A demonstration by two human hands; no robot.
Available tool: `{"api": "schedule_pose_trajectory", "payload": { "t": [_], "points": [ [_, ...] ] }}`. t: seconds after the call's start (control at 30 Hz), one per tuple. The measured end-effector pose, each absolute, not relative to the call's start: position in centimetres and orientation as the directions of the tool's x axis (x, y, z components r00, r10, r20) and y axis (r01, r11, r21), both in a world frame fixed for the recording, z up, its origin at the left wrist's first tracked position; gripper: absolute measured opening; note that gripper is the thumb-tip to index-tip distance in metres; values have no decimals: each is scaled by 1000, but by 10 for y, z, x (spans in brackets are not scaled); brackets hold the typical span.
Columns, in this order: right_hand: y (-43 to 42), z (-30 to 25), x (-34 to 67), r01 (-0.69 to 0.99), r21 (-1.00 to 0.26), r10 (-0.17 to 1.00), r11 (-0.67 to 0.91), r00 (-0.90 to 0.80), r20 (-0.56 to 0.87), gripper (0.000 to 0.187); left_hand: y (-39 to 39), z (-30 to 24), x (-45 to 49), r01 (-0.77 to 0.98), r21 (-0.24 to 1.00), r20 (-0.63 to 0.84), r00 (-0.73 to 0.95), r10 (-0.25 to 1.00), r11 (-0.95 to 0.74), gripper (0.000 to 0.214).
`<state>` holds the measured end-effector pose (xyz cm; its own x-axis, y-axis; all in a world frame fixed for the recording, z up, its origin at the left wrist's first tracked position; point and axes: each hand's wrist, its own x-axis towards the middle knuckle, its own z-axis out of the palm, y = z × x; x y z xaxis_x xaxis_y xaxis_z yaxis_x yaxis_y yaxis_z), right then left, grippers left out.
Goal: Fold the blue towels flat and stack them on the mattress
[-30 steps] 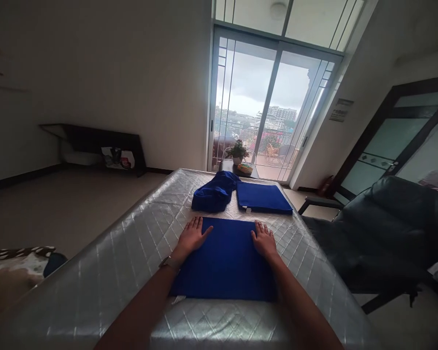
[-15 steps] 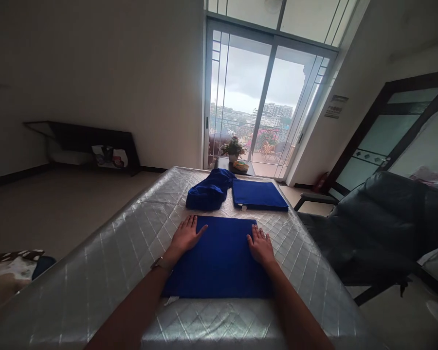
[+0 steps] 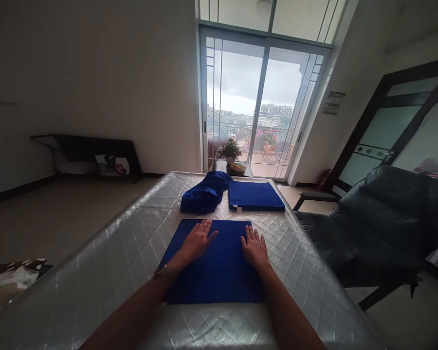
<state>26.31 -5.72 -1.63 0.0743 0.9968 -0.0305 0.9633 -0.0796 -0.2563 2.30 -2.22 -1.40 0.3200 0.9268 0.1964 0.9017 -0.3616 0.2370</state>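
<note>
A flat blue cloth square (image 3: 219,272), perhaps a folded cloth or a cushion cover, lies in front of me on the silver quilted table cover (image 3: 109,272). My left hand (image 3: 198,239) is over its upper left part, fingers stretched out and thumb apart. On its right edge rests my right hand (image 3: 254,246), palm down, with the fingers extended. Beyond it, a second flat blue square (image 3: 256,195) with a small white tag lies at the right. A crumpled blue cloth (image 3: 204,193) is heaped to its left.
Past the far table end stands a small dark table with a potted plant (image 3: 230,151), before a sliding glass door (image 3: 233,87). At the right is a black armchair (image 3: 365,228). A dark frame-like piece (image 3: 91,153) leans near the left wall.
My left hand has moved right, from the cloth's left edge further onto it. The right hand stays about where it was on the right edge. The view has shifted slightly.
</note>
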Motion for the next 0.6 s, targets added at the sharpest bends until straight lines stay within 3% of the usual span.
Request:
{"api": "schedule_pose_trajectory", "payload": {
  "t": [0.17,0.33,0.6],
  "points": [
    [-59,-17,264,963,-261,997,-71,75,7,61,-17,-19,105,782,275,118,549,827,-559,77],
    [-58,-21,269,979,-206,1000,4,-3,4,61,3,-23,161,727,290,123,617,777,-623,72],
    [-57,-24,268,966,-257,999,-30,40,33,61,9,-30,152,718,282,119,632,766,-636,72]
  ]
}}
